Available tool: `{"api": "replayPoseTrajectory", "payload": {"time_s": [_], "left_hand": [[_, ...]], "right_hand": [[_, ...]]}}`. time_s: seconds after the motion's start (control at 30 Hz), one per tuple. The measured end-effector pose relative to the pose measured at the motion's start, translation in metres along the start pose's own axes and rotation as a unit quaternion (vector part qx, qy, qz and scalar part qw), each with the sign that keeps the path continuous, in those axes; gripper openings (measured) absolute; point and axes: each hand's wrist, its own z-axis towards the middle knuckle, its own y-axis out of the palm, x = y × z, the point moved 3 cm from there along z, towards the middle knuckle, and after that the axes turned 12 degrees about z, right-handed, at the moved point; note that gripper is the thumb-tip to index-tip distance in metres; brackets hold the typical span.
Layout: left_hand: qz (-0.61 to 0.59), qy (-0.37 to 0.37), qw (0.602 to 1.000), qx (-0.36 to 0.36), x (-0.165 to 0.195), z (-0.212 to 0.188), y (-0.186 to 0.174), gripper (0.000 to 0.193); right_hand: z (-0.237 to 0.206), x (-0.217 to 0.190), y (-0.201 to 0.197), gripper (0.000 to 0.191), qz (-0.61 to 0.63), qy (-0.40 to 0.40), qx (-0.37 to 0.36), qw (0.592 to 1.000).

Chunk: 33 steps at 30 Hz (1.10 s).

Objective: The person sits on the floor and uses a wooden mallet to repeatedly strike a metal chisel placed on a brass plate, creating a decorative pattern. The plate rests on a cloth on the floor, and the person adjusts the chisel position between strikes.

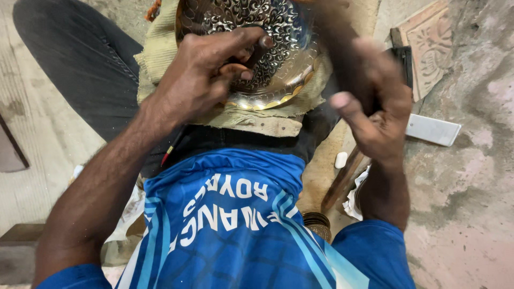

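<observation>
**One embossed plate, two hands at work**

Head view: one round embossed metal plate (278,48) lies on a folded cloth (160,53) across the lap, far of centre; its face points up. The left hand (206,69) pinches a small punch tip against it. The right hand (375,112) is clenched on a wooden handle (342,179), blurred.

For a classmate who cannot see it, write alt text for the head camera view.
Seen from above, a seated person's left hand pinches a small tool against an ornate embossed metal plate resting on a cloth pad in the lap. The blurred right hand is closed around a wooden handle. A carved slab lies on the floor.
</observation>
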Motion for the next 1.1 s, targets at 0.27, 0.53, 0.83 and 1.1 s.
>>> {"api": "replayPoseTrajectory", "payload": {"time_s": [0.27, 0.53, 0.83, 1.1], "left_hand": [[0.031, 0.003, 0.999, -0.005, -0.012, -0.001, 0.001, 0.040], [-0.012, 0.010, 0.999, 0.042, -0.005, 0.013, 0.010, 0.048], [-0.037, -0.011, 0.998, 0.051, -0.018, -0.001, 0.009, 0.051], [-0.008, 0.005, 0.998, 0.067, -0.065, -0.021, 0.020, 0.048]], "right_hand": [[-0.003, 0.015, 0.008, 0.059, -0.068, 0.006, -0.108, 0.992], [0.005, 0.007, -0.010, 0.066, -0.058, -0.034, -0.019, 0.998], [0.025, 0.010, 0.004, 0.056, 0.077, -0.048, 0.075, 0.993], [0.037, 0.029, 0.042, 0.051, 0.014, -0.037, -0.005, 0.999]]}}
